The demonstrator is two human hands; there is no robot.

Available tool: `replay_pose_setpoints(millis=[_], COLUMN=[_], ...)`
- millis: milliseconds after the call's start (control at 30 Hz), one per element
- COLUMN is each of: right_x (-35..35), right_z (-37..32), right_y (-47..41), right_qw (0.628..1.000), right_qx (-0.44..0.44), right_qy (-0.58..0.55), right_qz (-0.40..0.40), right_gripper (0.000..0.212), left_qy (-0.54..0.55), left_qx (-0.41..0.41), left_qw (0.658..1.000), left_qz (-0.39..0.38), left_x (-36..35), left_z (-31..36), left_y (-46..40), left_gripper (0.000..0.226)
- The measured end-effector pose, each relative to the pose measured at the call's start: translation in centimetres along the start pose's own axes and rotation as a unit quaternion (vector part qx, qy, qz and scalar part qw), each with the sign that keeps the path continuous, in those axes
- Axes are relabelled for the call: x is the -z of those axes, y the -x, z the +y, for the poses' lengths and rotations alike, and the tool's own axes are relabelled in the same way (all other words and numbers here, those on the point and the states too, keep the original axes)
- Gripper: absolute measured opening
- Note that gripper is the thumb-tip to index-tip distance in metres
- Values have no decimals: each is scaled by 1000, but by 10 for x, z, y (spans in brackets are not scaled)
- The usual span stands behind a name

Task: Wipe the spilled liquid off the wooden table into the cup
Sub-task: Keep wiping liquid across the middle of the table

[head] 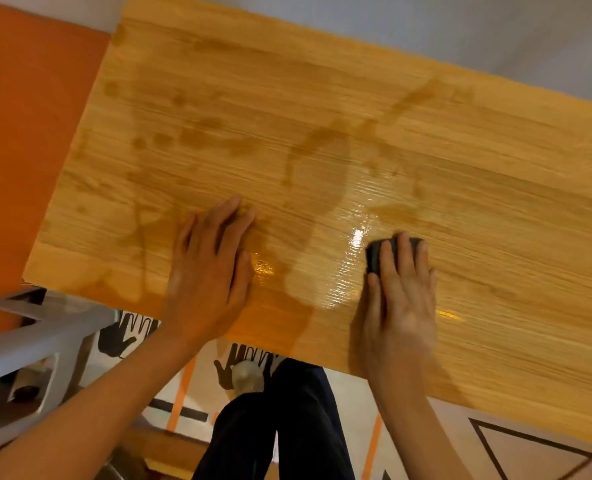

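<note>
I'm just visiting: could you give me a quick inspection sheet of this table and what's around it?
Surface: wooden table, wet and glossy near the front edge.
Job's things: brownish spilled liquid in streaks and blots; dark pad; cup not in view.
Clutter: nothing seen.
Hands: left hand flat on the table; right hand presses the pad.
Cables: nothing seen.
Surroundings: grey plastic frame at left; handprint-patterned floor.

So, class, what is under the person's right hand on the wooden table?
A dark pad lies under the right hand, pressed flat, with only its far end and left edge showing. The rest of the pad, and the table surface beneath it, is covered.
</note>
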State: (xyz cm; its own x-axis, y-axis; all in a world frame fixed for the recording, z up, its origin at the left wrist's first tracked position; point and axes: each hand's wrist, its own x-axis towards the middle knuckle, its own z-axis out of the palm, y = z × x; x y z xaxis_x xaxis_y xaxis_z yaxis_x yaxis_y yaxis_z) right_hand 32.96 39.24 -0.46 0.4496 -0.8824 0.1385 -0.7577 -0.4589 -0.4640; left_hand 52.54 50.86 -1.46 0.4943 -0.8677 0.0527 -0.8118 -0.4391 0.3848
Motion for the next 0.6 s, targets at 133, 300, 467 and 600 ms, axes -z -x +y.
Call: replay_pose_setpoints(millis=[133,300,467,600], right_x=[-47,-18,36,-2], right_z=[-54,-25,57,6], right_y=[-21,-29,-12,-21], right_qw=[993,981,999,1000], right_qx=[91,141,-8,1], right_qy=[-62,-80,-17,-12], right_qz=[-41,-110,-30,2], right_gripper=[44,39,39,38], left_qy=[2,7,14,11], left_qx=[-4,-12,-1,0], left_qw=[1000,1000,1000,1000], left_qz=[0,8,6,0], left_x=[0,0,1,2], left_z=[0,0,2,2], left_y=[0,2,0,0], left_gripper=[48,48,49,48])
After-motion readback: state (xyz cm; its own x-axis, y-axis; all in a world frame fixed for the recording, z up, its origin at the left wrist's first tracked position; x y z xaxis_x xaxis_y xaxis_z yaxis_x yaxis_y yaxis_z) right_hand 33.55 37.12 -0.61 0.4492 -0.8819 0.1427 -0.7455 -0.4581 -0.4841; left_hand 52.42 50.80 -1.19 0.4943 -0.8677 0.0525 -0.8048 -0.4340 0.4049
